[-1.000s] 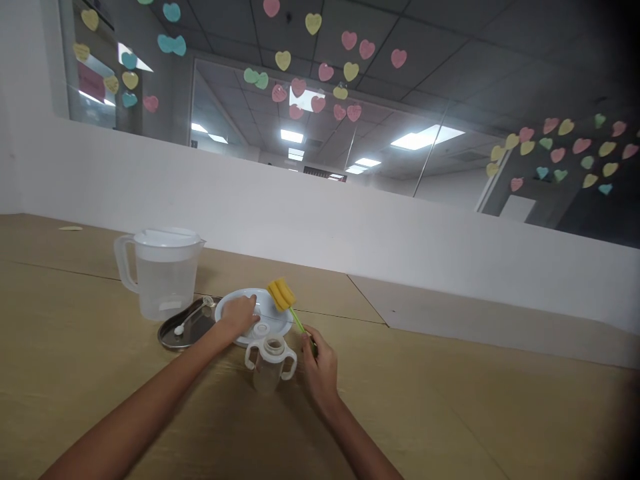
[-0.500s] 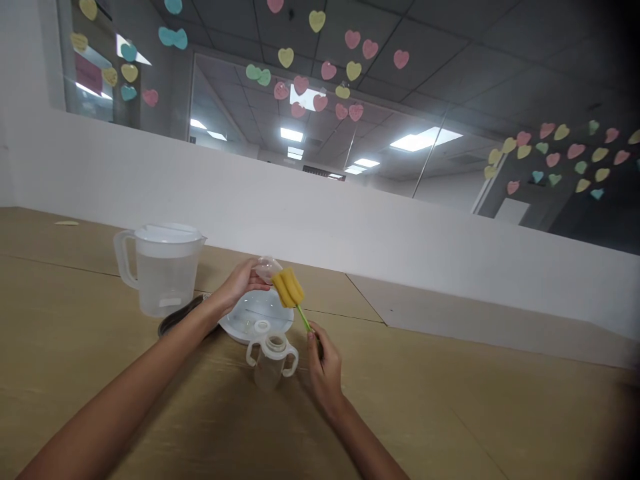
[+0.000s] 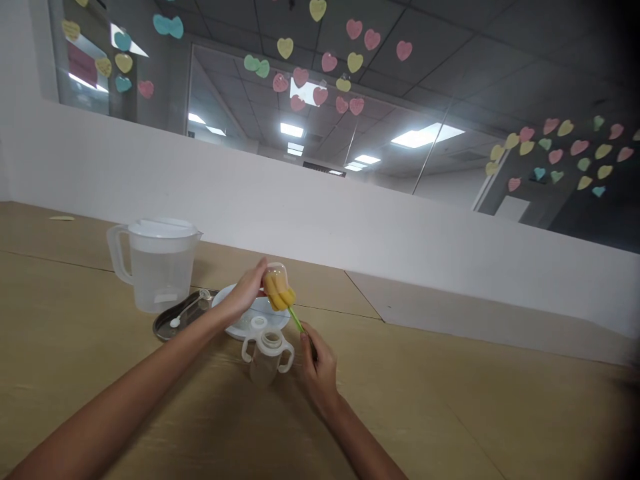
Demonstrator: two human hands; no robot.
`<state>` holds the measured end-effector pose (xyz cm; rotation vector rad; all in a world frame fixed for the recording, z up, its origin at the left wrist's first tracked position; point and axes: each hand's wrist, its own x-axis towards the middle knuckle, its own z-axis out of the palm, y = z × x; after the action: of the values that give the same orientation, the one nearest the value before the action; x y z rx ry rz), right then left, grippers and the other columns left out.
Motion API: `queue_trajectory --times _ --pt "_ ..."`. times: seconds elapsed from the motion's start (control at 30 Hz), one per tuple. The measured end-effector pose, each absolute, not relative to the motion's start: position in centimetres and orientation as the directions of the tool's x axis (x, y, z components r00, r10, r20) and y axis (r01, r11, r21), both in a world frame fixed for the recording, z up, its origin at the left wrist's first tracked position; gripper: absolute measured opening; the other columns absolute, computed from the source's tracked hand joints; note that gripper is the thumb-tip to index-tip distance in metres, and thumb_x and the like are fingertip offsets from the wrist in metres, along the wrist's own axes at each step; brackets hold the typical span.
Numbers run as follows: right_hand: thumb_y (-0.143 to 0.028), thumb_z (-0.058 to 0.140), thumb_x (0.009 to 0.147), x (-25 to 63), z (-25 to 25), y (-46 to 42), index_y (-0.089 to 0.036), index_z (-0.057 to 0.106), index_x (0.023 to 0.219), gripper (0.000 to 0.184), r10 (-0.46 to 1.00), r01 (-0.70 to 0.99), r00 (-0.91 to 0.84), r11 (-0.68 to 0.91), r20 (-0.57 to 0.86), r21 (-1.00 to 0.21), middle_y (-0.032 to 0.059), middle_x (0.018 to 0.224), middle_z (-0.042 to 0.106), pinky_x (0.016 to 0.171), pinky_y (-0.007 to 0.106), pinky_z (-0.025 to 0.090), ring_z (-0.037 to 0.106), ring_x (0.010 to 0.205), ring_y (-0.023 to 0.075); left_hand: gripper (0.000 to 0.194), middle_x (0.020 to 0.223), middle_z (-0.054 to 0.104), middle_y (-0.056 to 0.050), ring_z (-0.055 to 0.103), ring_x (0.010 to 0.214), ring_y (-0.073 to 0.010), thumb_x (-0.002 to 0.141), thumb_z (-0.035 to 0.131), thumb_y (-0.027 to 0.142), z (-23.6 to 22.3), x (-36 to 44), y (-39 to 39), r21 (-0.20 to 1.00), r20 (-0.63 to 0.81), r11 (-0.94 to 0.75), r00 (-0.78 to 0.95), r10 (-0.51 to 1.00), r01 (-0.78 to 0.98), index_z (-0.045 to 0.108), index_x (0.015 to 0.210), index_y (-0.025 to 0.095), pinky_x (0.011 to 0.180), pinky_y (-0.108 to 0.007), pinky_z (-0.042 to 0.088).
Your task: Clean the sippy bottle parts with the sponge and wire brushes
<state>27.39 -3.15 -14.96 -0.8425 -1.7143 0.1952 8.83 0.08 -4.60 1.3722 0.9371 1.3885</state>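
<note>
My left hand point(image 3: 251, 287) is closed around a clear dome-shaped bottle cap point(image 3: 277, 270), tilted above a white bowl point(image 3: 224, 321). The yellow head of a sponge brush point(image 3: 281, 298) sits partly inside the cap. Its green handle is gripped by my right hand point(image 3: 320, 365), fingers wrapped round it. Below the brush stands a translucent baby bottle point(image 3: 265, 363) with two side handles and an open mouth. A small white ring point(image 3: 258, 323) shows just behind the bottle, at the bowl's near edge. My left wrist and hand hide part of the bowl.
A lidded translucent pitcher point(image 3: 163, 267) holding clear liquid stands at the left. Beside it lies a dark tray point(image 3: 163, 327) bearing a white straw piece point(image 3: 187, 311). A white wall point(image 3: 300, 207) with a window above it borders the table point(image 3: 425, 400) at the back.
The brush head has moved up and left into the cap, and the cap has tipped over it. My left arm has shifted, so more of the tray and the straw piece show.
</note>
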Motion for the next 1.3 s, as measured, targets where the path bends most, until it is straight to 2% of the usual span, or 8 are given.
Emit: queue_trajectory --times 0.13,0.33,0.47,0.57,0.7,0.83,1.0,1.3 --pt "-0.03 0.038 0.094 27.2 -14.8 -3.5 -0.016 0.063 0.106 0.031 0.595 0.443 -0.054 0.734 0.802 -0.515 0.0092 0.097 0.069 0.075 0.027 0.051 0.065 0.085 0.0175 0.067 0.105 0.068 -0.011 0.059 0.103 -0.0249 0.086 0.029 0.065 -5.2 9.3 -0.4 0.902 0.402 -0.411 0.091 0.911 0.131 0.064 0.102 0.011 0.096 -0.038 0.043" --pt "-0.027 0.038 0.094 27.2 -14.5 -3.5 -0.016 0.059 0.104 0.026 0.563 0.472 -0.073 0.747 0.823 -0.468 0.0075 0.091 0.068 0.069 0.025 0.05 0.064 0.078 0.0155 0.049 0.137 0.05 -0.005 0.046 0.123 -0.0212 0.09 0.037 0.048 -2.6 7.8 -3.2 0.813 0.506 -0.563 0.297 0.809 0.15 0.049 0.131 0.023 0.101 -0.033 0.037" --pt "-0.028 0.038 0.093 27.1 -14.7 -3.5 -0.016 0.059 0.103 0.026 0.555 0.478 -0.088 0.752 0.827 -0.453 0.0065 0.086 0.068 0.064 0.024 0.049 0.063 0.073 0.0152 0.05 0.121 0.061 -0.007 0.058 0.103 -0.0211 0.082 0.055 0.044 -1.6 7.2 -3.9 0.753 0.513 -0.602 0.336 0.79 0.265 0.052 0.127 0.023 0.086 -0.03 0.046" --pt "-0.031 0.038 0.094 27.2 -14.6 -3.5 -0.016 0.06 0.104 0.028 0.594 0.475 -0.057 0.723 0.803 -0.501 0.0045 0.079 0.065 0.057 0.023 0.046 0.06 0.065 0.0141 0.049 0.106 0.066 -0.007 0.061 0.09 -0.0197 0.081 0.055 0.045 -1.1 5.6 -3.0 0.696 0.609 -0.614 0.146 0.779 0.371 0.053 0.123 0.02 0.08 -0.031 0.048" --pt "-0.036 0.039 0.093 27.3 -14.4 -3.3 -0.015 0.06 0.103 0.032 0.648 0.459 0.047 0.662 0.76 -0.593 0.0019 0.07 0.06 0.053 0.022 0.042 0.054 0.058 0.013 0.05 0.12 0.058 -0.01 0.059 0.098 -0.0219 0.079 0.055 0.04 -0.8 1.2 -1.1 0.507 0.727 -0.492 -0.045 0.685 0.708 0.052 0.124 0.02 0.088 -0.035 0.047" --pt "-0.039 0.038 0.093 27.3 -14.4 -3.0 -0.014 0.06 0.102 0.034 0.673 0.459 0.074 0.632 0.736 -0.625 0.0015 0.069 0.058 0.054 0.022 0.041 0.053 0.059 0.013 0.049 0.107 0.064 -0.012 0.059 0.103 -0.0284 0.076 0.053 0.027 -3.1 -2.3 0.9 0.3 0.532 -0.207 0.017 0.847 0.931 0.052 0.123 0.015 0.092 -0.04 0.043" --pt "-0.038 0.036 0.094 27.3 -14.5 -3.1 -0.014 0.06 0.102 0.034 0.676 0.466 0.046 0.636 0.735 -0.614 0.0034 0.076 0.061 0.056 0.022 0.041 0.055 0.063 0.0135 0.049 0.11 0.063 -0.019 0.06 0.101 -0.0321 0.073 0.051 0.023 -8.1 -4.0 2.7 0.322 0.448 -0.131 -0.029 0.894 0.938 0.052 0.119 0.007 0.087 -0.04 0.045" --pt "-0.038 0.036 0.094 27.2 -14.7 -2.8 -0.014 0.06 0.102 0.034 0.67 0.474 0.007 0.652 0.743 -0.592 0.0021 0.072 0.06 0.054 0.022 0.04 0.053 0.058 0.0129 0.049 0.111 0.067 -0.012 0.063 0.102 -0.0251 0.069 0.055 0.03 -13.5 -5.3 4.7 0.443 0.391 -0.162 -0.027 0.92 0.882 0.057 0.116 0.014 0.086 -0.032 0.049"
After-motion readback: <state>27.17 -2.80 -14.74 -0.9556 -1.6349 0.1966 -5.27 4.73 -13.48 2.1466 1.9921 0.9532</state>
